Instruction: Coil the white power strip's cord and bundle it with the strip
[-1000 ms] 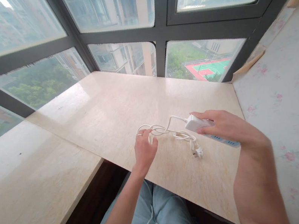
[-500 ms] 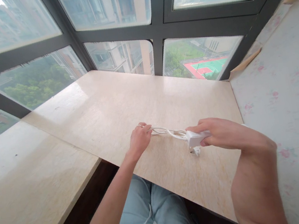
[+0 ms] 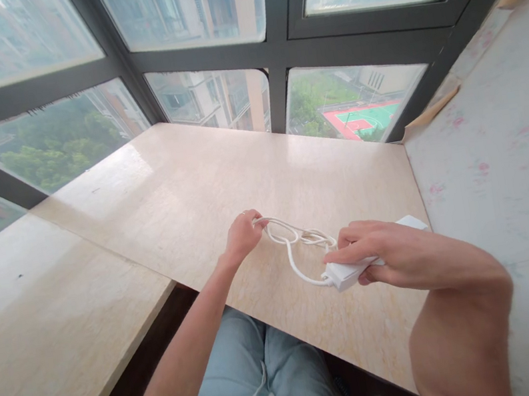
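My right hand (image 3: 385, 252) is closed around a white power strip (image 3: 350, 271), held just above the beige marble sill (image 3: 182, 191) with its cord end pointing left. Its white cord (image 3: 298, 246) runs in loops to my left hand (image 3: 243, 234), which is closed on the bundled cord. A ring shows on a finger of my left hand. The plug at the cord's end is hidden.
Dark-framed windows (image 3: 280, 47) wrap the back and left of the sill. A second sill slab (image 3: 35, 317) lies lower left, with a dark gap below it. A floral-patterned wall (image 3: 506, 157) borders the right. My light blue trousers (image 3: 269, 379) show below the edge.
My right hand has turned the power strip and brought it nearer and lower, cord end now left. The cord has been drawn into loops; the plug has gone out of sight. My left hand shifted slightly.
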Available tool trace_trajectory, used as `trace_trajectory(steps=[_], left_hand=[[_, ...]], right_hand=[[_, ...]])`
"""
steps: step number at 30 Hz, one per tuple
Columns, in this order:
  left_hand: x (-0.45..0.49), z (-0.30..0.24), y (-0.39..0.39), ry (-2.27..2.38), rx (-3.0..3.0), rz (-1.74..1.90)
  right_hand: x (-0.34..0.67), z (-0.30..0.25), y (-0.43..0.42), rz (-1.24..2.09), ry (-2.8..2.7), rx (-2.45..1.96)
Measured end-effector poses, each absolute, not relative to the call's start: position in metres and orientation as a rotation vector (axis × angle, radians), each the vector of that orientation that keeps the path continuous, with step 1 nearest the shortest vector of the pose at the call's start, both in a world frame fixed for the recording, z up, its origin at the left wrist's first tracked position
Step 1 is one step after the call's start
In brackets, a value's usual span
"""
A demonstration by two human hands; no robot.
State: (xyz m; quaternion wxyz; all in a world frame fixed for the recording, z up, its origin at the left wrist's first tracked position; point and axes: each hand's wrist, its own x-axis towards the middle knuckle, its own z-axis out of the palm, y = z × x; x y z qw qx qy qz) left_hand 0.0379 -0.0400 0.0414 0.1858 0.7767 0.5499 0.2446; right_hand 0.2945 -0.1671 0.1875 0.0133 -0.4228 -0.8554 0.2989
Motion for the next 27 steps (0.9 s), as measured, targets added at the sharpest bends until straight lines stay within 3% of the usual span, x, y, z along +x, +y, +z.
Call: trace_trajectory(steps=[6, 13, 16, 27], left_hand=[[0.038, 0.053, -0.079, 1.694, 2.269, 0.935], [0.048, 0.038, -0.124, 1.45, 1.303, 0.712], [0.057, 0.031, -0.12, 1.313, 1.057, 0.778], [0.059, 0.018, -0.127, 1.263, 1.096, 1.026]], right_hand=[[0.29, 0.182, -0.159, 0.985, -2.595, -1.415], [0.289, 0.181, -0.16, 0.934, -2.582, -1.569], [0.286, 0.182, -0.162, 0.962, -2.611, -1.559], [0.252, 0.159, -0.132, 1.041, -2.709, -1.5]])
